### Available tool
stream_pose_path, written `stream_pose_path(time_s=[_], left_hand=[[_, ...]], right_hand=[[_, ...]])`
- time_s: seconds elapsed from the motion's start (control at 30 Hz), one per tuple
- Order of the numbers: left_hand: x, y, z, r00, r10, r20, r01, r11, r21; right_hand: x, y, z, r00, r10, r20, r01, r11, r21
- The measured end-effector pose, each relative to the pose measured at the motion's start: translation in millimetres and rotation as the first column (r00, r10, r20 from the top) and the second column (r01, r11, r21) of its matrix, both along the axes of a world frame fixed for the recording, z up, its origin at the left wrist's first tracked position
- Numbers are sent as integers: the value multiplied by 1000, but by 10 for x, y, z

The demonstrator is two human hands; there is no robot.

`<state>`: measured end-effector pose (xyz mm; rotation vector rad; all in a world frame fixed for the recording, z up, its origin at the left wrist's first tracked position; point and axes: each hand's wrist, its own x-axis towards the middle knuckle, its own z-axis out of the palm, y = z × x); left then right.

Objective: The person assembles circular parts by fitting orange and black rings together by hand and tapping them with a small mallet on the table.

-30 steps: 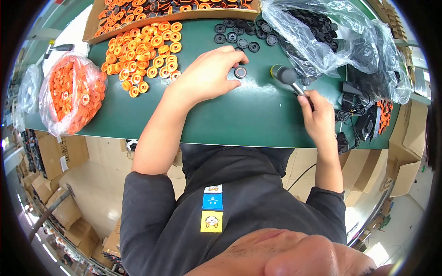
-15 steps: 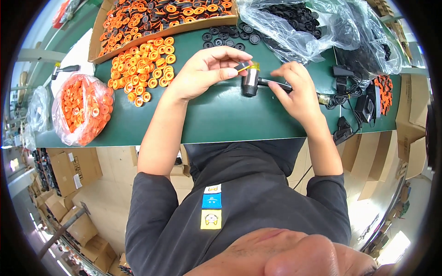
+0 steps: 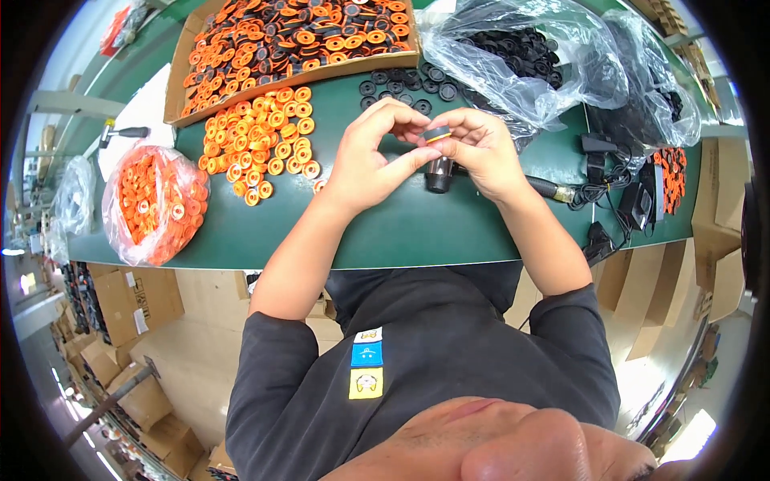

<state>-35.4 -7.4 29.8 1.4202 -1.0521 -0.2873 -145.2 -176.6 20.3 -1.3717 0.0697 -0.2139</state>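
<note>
Three patches [image 3: 366, 361], white, blue and yellow, run down my dark shirt [image 3: 473, 353]; the yellow one bears an animal face. Below the desk [image 3: 393, 240], a carton [image 3: 148, 301] carries print and a pale label, too small to read. One mallet [image 3: 438, 178] lies on the desk under my right hand [image 3: 477, 148], which hides part of its head and handle. Just over that head, my left hand [image 3: 381, 152] and right hand pinch one disc between thumbs and fingertips; the disc [image 3: 437, 135] shows a black top and an orange-yellow edge, the rest covered by my fingers. To the left are one clear bag [image 3: 156, 204] of orange rings and a heap of loose rings [image 3: 261, 140], overlapping too much to count. Farther off, black caps [image 3: 405, 80] lie partly under plastic, beside one box [image 3: 301, 76] of black-and-orange discs, cut off at the top.
</note>
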Motion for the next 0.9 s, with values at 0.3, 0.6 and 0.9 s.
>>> stream_pose_path(time_s=[0.3,0.6,0.9], left_hand=[[-109,-40,-105,989,88,118,-73,989,-126],[-63,-37,-9,878,279,388,-229,958,-171],[-108,-104,-111,901,239,362,-207,970,-124]], right_hand=[[15,-26,-138,978,206,-19,-169,846,507],[0,102,34,926,-182,331,324,834,-447],[4,-59,-46,954,-67,292,244,740,-627]])
